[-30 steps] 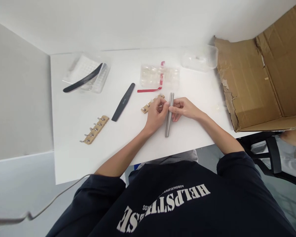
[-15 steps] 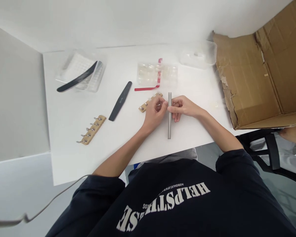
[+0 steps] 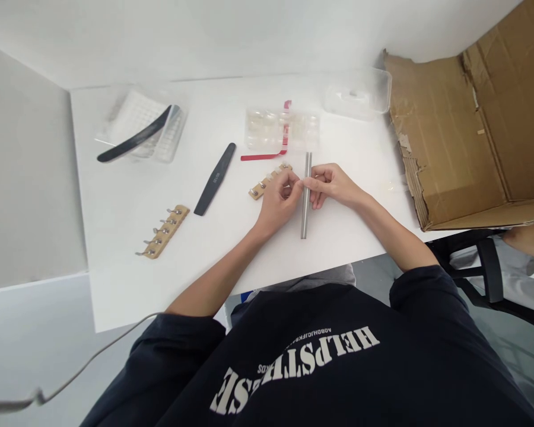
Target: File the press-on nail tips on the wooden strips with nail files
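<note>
A grey nail file (image 3: 305, 207) stands nearly lengthwise over the white table (image 3: 124, 201). My right hand (image 3: 333, 185) is closed round its upper half. My left hand (image 3: 281, 198) pinches something small against the file's left side; I cannot make out what it is. Just left of my left hand lies a tan wooden strip with small pegs (image 3: 262, 184), partly hidden by my fingers.
A second tan peg strip (image 3: 164, 232) and a black nail file (image 3: 215, 178) lie to the left. Another black file rests on a clear tray (image 3: 137, 133). Clear plastic boxes (image 3: 281, 129) with a red strip and a lidded tub (image 3: 358, 93) sit behind. An open cardboard box (image 3: 463, 136) stands right.
The grey file has shifted slightly between my hands, from tilted to nearly straight. Both hands stay pinched at its upper part. The view has drifted a little.
</note>
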{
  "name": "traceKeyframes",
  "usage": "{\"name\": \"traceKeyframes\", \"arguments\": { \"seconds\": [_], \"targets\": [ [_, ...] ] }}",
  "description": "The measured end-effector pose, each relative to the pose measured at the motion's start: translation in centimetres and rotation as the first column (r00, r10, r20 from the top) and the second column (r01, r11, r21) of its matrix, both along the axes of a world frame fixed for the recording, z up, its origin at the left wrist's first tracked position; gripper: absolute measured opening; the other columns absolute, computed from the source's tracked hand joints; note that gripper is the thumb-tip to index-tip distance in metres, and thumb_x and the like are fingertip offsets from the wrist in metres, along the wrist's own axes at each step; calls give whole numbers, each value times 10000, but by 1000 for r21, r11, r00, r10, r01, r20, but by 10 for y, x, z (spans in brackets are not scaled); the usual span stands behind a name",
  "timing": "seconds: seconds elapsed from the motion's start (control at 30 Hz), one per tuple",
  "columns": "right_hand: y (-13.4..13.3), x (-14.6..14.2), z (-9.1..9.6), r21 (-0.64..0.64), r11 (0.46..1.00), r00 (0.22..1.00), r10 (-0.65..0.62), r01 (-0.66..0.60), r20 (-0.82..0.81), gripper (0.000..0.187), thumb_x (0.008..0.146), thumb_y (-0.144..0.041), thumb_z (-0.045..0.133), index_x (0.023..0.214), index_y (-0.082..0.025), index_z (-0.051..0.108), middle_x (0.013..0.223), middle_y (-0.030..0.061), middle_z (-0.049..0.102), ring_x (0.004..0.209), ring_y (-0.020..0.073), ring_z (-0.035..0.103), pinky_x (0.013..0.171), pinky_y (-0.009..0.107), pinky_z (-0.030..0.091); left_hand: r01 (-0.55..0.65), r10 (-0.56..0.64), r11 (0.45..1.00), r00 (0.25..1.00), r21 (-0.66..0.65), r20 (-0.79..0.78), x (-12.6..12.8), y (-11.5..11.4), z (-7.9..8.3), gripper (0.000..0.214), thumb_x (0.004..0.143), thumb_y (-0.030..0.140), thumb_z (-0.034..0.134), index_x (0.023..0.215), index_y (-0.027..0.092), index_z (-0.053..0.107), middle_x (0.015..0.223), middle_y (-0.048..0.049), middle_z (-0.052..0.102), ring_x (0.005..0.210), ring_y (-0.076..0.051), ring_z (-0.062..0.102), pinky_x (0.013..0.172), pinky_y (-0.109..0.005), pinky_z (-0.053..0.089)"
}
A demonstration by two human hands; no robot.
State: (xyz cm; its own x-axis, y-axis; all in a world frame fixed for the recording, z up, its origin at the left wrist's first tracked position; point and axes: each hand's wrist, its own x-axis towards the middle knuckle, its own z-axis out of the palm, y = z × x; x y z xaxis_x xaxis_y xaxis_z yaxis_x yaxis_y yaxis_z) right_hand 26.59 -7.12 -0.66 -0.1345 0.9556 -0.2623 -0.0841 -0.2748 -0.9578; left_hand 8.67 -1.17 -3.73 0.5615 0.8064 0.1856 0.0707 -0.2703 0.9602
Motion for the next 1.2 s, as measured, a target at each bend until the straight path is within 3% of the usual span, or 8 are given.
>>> {"name": "traceKeyframes", "arguments": {
  "seconds": [0.13, 0.27, 0.43, 0.57, 0.7, 0.87, 1.03, 1.2],
  "targets": [
    [0, 0, -1, -58, 991, 992, 122, -123, -14, 602, 681, -661, 930, 864, -148, 673, 637, 24, 753, 490, 141, 710, 480, 218, 631, -12, 13, 999, 1000, -42, 21, 0, 0, 0, 393, 1004, 513, 639, 799, 220, 475, 749, 6, 486, 645, -127, 473, 519, -258, 379],
    [0, 1, -3, -15, 1000, 1000, 13, -14, -14, 572, 732, -669, 895, 810, -160, 647, 667, 38, 759, 536, 152, 737, 496, 224, 641, 3, -3, 1000, 1000, -17, 17, 0, 0, 0, 351, 999, 458, 650, 796, 215, 499, 751, 8, 500, 631, -118, 454, 520, -255, 381],
    [0, 2, -6, -65, 990, 992, 127, -128, -21, 595, 696, -662, 921, 856, -150, 664, 653, 28, 760, 504, 139, 716, 495, 220, 637, -21, 22, 1000, 1000, -14, 15, 0, -1, 1, 336, 1006, 426, 638, 794, 214, 486, 757, 4, 505, 647, -121, 461, 528, -255, 389],
    [0, 3, -6, -9, 1000, 1000, 12, -12, -12, 573, 730, -667, 898, 784, -164, 631, 662, 36, 755, 543, 159, 743, 522, 240, 657, -10, 10, 1000, 1000, -15, -2, 0, -3, 1, 345, 1000, 448, 636, 794, 217, 483, 742, 9, 497, 643, -121, 467, 524, -253, 385],
    [0, 5, -5, -59, 991, 993, 118, -118, -11, 582, 714, -665, 909, 838, -152, 664, 667, 40, 761, 518, 154, 730, 508, 240, 649, -7, 7, 1000, 1000, -26, 8, 0, -3, 1, 319, 998, 417, 637, 795, 215, 496, 750, 7, 515, 645, -120, 479, 532, -256, 392],
    [1, 8, -4, -13, 1000, 1000, 7, -7, -19, 580, 738, -689, 880, 788, -167, 633, 640, 22, 744, 517, 143, 724, 501, 218, 636, 38, -38, 999, 999, -13, 0, -1, -1, 0, 292, 1004, 378, 632, 802, 215, 499, 735, 10, 510, 633, -120, 466, 529, -256, 382],
    [0, 13, -3, -64, 984, 987, 163, -164, -10, 566, 727, -650, 910, 814, -153, 654, 648, 28, 754, 483, 128, 697, 479, 208, 618, 64, -64, 998, 998, -4, -7, -3, 1, -2, 241, 1003, 326, 621, 814, 214, 522, 740, 11, 521, 638, -121, 458, 547, -262, 377],
    [1, 14, -1, -28, 996, 997, 80, -80, 4, 560, 756, -661, 883, 797, -158, 640, 649, 28, 747, 505, 136, 714, 500, 216, 631, 78, -78, 997, 997, -12, -14, -2, 3, -3, 256, 997, 356, 631, 814, 213, 525, 744, 9, 525, 644, -123, 469, 550, -263, 385]
  ]
}}
